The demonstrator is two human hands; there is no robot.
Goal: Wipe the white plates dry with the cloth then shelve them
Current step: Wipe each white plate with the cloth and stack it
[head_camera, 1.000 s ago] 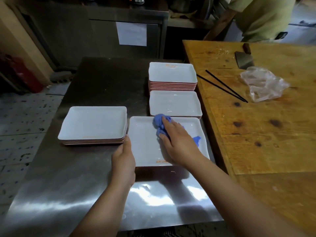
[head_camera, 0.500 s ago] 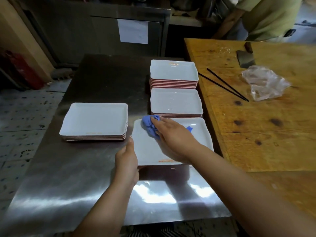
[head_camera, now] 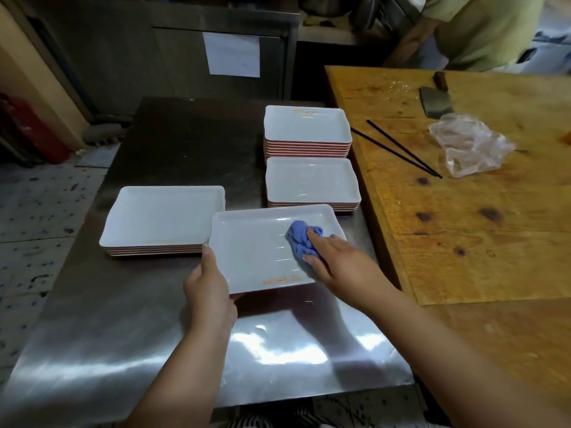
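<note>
Head view, looking down on steel table; single white plate at the near centre, lifted at its near-left corner, its far edge overlapping the rims of two stacks; left hand gripping that near-left corner, thumb up along the plate's left edge, fingers curled beneath; right hand pressing a bunched blue cloth onto the right half of the plate, fingers curled over the cloth; faint wet streaks visible on the plate beside the cloth, orange marking near its front edge.

Left stack of plates just beside the held plate, low; middle stack directly behind it, also low; far stack behind that, taller, red undersides showing at the edges; both right-hand stacks close to the table's right edge.

Wooden table adjoining on the right; on it two black chopsticks, crumpled clear plastic bag, cleaver; second person in green shirt at far right; sheet of paper on the steel cabinet behind.
</note>
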